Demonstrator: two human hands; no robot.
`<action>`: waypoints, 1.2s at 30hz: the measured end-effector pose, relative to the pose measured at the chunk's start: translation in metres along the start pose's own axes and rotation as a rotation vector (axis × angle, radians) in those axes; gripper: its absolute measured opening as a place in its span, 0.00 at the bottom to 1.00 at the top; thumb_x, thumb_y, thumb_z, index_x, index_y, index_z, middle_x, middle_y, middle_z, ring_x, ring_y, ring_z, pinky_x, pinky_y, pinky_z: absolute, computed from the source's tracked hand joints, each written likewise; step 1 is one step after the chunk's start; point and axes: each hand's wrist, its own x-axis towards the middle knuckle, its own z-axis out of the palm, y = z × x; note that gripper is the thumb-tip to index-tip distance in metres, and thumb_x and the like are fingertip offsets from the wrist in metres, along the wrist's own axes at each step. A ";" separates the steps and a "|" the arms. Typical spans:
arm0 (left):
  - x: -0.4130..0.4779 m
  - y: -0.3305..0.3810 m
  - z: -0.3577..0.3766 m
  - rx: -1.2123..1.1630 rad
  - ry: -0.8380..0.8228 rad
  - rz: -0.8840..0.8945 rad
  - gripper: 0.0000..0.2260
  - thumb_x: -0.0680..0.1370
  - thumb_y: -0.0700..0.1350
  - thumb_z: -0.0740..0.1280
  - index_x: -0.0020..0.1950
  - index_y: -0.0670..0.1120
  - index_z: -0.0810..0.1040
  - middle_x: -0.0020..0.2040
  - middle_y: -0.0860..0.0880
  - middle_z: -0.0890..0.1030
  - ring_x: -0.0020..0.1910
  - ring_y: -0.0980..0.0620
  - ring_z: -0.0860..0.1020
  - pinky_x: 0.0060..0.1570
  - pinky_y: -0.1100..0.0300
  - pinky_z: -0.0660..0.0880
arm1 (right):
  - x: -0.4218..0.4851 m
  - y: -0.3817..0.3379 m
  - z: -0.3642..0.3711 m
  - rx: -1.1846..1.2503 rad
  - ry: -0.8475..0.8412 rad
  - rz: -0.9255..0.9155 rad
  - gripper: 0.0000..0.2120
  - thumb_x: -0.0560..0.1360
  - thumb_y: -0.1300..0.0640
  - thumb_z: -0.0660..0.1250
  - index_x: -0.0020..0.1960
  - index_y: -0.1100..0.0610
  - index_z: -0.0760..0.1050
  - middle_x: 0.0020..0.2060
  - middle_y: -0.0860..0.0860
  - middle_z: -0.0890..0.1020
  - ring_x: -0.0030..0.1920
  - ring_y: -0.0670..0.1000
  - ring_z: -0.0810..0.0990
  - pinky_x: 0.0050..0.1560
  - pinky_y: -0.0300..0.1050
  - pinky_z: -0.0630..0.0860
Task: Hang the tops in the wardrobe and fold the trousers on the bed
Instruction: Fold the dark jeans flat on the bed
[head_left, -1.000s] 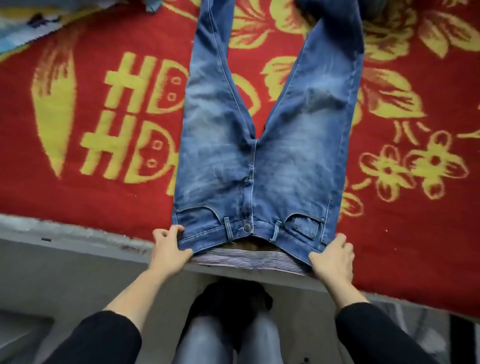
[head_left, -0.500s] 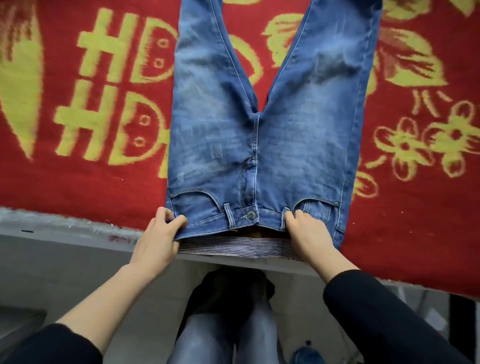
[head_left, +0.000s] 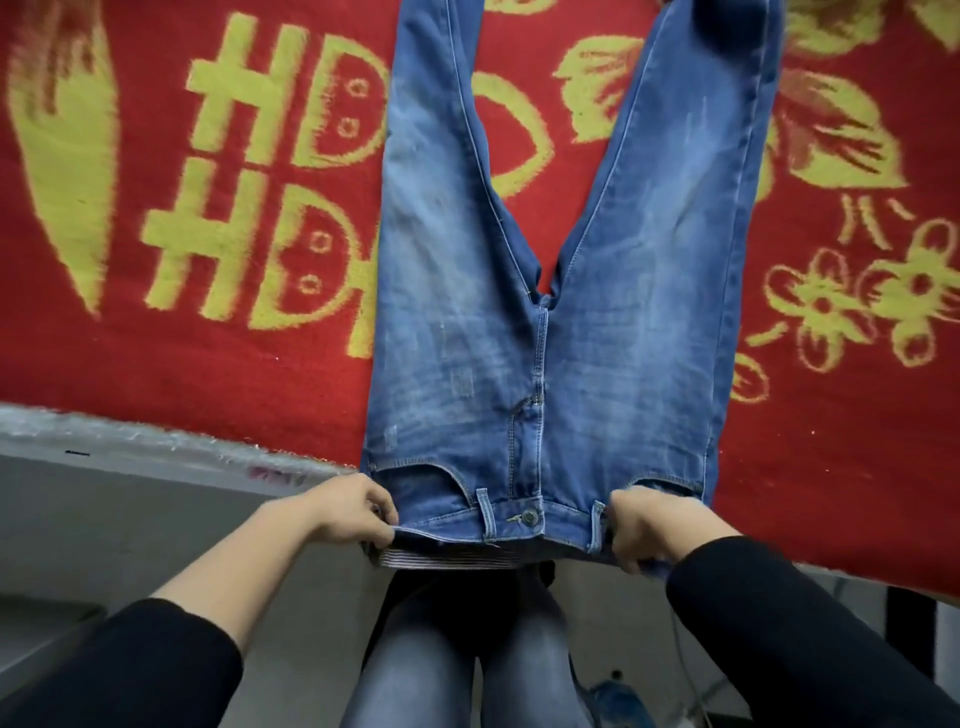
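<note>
While the blue jeans (head_left: 545, 322) lie flat on the red blanket (head_left: 182, 374), the left hand (head_left: 348, 512) and right hand (head_left: 652, 527) each grip a waistband corner, fingers curled.

The jeans (head_left: 545, 322) are mid-blue denim, faded paler down the thighs, with lighter stitching and a metal-coloured button (head_left: 529, 516) at the waistband. A lining (head_left: 441, 556) with fine pale and dark stripes shows below the waistband. The blanket (head_left: 208, 364) across the upper frame is bright red, patterned in yellow-green: block characters at upper left, leaves and flowers at right. Both sleeves (head_left: 810, 639) in the lower corners are black. The legs (head_left: 467, 660) at lower centre wear washed grey-blue denim.
</note>
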 end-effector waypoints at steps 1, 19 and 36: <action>0.000 0.002 -0.014 -0.054 -0.031 -0.012 0.03 0.70 0.47 0.70 0.42 0.52 0.83 0.39 0.54 0.83 0.34 0.58 0.76 0.34 0.66 0.71 | 0.001 -0.001 -0.014 0.088 -0.042 0.005 0.10 0.61 0.58 0.73 0.42 0.59 0.82 0.32 0.52 0.82 0.34 0.52 0.81 0.36 0.44 0.77; 0.107 0.108 -0.197 -1.340 0.784 -0.002 0.09 0.77 0.44 0.65 0.42 0.41 0.80 0.41 0.44 0.83 0.41 0.47 0.80 0.42 0.55 0.77 | 0.085 -0.071 -0.249 0.454 1.140 -0.259 0.13 0.74 0.58 0.63 0.57 0.59 0.66 0.53 0.55 0.73 0.53 0.60 0.73 0.45 0.53 0.71; 0.089 0.141 -0.298 -1.488 0.099 0.399 0.12 0.66 0.44 0.66 0.46 0.41 0.84 0.44 0.42 0.84 0.42 0.46 0.83 0.49 0.52 0.79 | 0.099 -0.044 -0.302 1.398 0.685 -0.373 0.07 0.48 0.64 0.56 0.18 0.54 0.59 0.20 0.46 0.58 0.25 0.45 0.54 0.24 0.40 0.49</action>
